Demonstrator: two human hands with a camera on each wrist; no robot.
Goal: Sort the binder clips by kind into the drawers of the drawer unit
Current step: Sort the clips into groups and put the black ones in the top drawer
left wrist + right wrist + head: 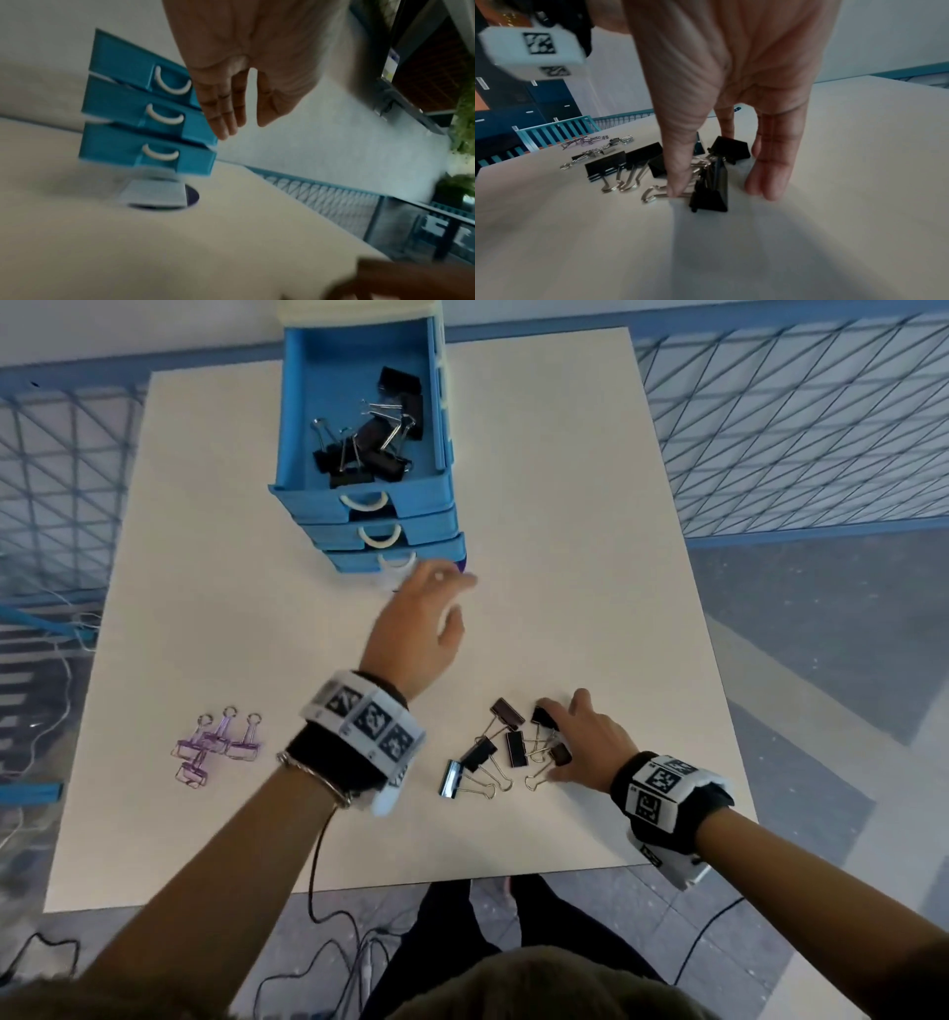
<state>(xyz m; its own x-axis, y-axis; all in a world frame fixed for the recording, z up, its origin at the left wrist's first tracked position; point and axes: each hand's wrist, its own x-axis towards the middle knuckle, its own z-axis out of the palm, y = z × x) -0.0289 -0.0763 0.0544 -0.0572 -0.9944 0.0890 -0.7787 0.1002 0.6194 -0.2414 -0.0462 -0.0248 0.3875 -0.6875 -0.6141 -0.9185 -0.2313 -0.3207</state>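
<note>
Right hand is the nearer hand to the loose black binder clips, which lie directly under and just left of its fingertips on the table. Its fingers are straight and spread downward, holding nothing yet; in the right wrist view the thumb presses a wire handle while the other fingertips touch the surface on the far side of one black clip standing between them. That clip's wire arms run away from the wrist toward the fingers, its black body nearest the camera. The other clips' long axes point in mixed directions.

Left hand is extended, fingers relaxed and empty, just short of the drawer unit, level with its lowest handle. The top drawer stands pulled out beyond that hand, already holding black clips. Purple clips lie well to the left of both hands.

Judgement: closing thumb against fingers across the standing clip is the next requirement.
</note>
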